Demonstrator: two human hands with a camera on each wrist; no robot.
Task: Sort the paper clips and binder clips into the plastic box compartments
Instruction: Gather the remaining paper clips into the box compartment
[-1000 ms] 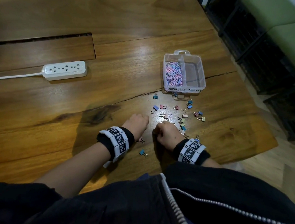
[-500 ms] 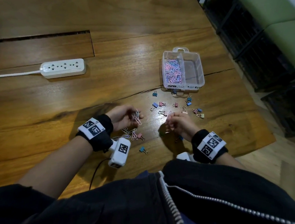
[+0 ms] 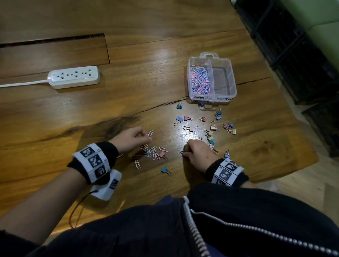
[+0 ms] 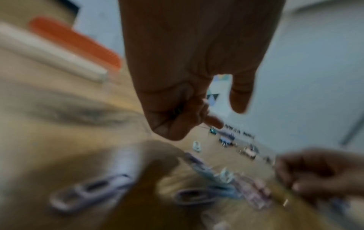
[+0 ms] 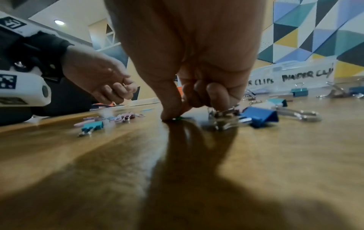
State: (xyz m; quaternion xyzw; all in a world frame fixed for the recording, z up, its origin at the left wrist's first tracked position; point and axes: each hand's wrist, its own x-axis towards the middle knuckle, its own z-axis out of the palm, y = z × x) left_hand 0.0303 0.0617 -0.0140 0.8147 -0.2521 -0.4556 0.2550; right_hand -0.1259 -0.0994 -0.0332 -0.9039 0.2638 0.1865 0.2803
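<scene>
My left hand (image 3: 146, 137) hovers just above the table and pinches a pale paper clip (image 3: 150, 133); its fingers are curled (image 4: 199, 124). Several loose paper clips (image 3: 153, 152) lie under it. My right hand (image 3: 183, 152) has thumb and forefinger down on the wood, pinching a small green paper clip (image 5: 177, 118). Coloured binder clips (image 3: 213, 128) are scattered between my hands and the clear plastic box (image 3: 213, 99). The box's left compartment holds pink and blue paper clips (image 3: 199, 81); I see nothing in its right compartment (image 3: 223, 79).
A white power strip (image 3: 74, 77) with its cable lies at the far left. A long slot (image 3: 40, 40) cuts the tabletop behind it. The table's edge (image 3: 299, 138) runs close on the right, with black crates (image 3: 301, 57) beyond.
Both fists rested on the table a second ago. My left hand rose holding paper clips and several now lie below it. My right hand has come down onto the wood nearer me.
</scene>
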